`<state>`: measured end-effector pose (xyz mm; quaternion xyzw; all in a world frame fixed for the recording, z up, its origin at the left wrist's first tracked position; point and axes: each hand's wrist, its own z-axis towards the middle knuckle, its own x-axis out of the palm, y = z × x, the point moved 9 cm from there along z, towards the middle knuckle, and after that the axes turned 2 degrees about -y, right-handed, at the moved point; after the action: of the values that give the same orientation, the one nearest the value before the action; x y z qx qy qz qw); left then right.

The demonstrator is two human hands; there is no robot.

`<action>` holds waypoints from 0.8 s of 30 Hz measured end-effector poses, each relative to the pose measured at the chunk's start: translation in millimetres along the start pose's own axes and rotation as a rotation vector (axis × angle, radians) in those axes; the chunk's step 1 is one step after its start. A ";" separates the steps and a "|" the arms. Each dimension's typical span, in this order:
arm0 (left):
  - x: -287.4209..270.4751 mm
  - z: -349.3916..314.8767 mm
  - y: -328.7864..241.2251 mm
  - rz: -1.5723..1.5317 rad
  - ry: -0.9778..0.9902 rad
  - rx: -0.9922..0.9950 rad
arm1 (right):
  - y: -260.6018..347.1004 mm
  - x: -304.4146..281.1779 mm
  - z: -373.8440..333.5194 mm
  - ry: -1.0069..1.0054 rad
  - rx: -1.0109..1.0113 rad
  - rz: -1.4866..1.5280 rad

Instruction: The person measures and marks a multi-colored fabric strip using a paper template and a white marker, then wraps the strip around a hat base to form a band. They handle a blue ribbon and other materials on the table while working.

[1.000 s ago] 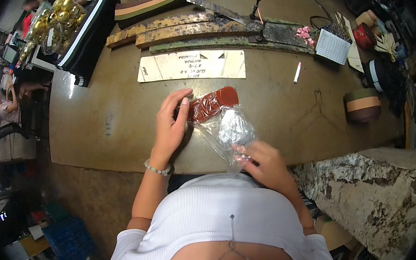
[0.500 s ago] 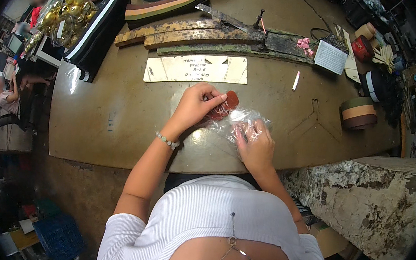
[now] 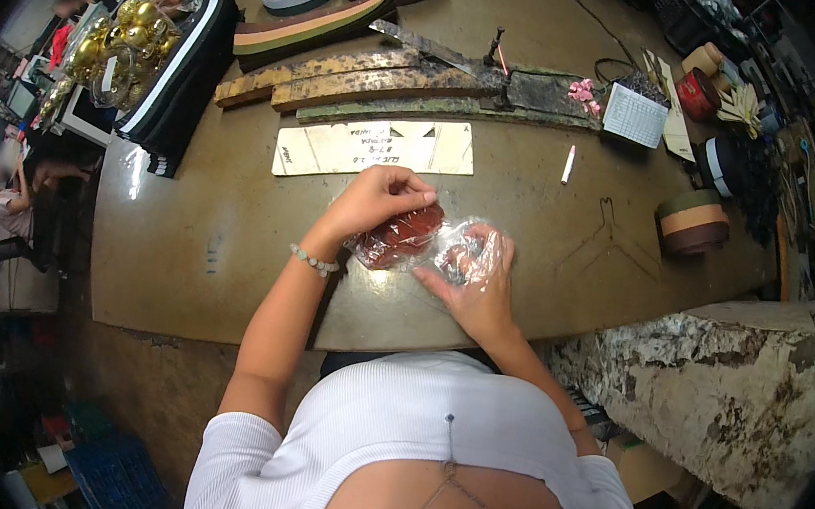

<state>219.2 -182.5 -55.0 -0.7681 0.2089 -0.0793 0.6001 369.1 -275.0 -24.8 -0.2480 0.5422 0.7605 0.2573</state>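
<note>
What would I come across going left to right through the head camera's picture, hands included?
Shiny gold balls → the person's left hand → the person's right hand → white marker → white card → striped roll.

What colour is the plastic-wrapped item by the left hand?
The plastic-wrapped item is reddish-brown, best seen in the head view.
</note>
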 end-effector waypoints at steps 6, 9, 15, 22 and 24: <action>-9.7 0.4 3.2 -0.032 -0.128 0.080 | 20.9 5.8 -3.8 0.096 -0.254 -0.118; -13.3 -1.5 8.0 -0.093 -0.158 0.052 | 17.2 10.7 -0.2 0.109 -0.236 -0.164; -10.7 -1.9 11.0 -0.337 -0.123 0.015 | 13.9 6.5 17.7 -0.006 -0.142 -0.086; -6.2 3.9 26.1 -0.272 -0.077 0.000 | 33.8 -2.8 33.5 -0.107 -0.306 -0.165; -7.8 4.6 26.5 -0.214 -0.093 0.022 | 37.8 -3.9 39.2 -0.111 -0.354 -0.164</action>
<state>207.9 -180.2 -80.6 -0.7824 0.0968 -0.1093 0.6055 343.2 -248.7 15.5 -0.2906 0.3628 0.8329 0.3003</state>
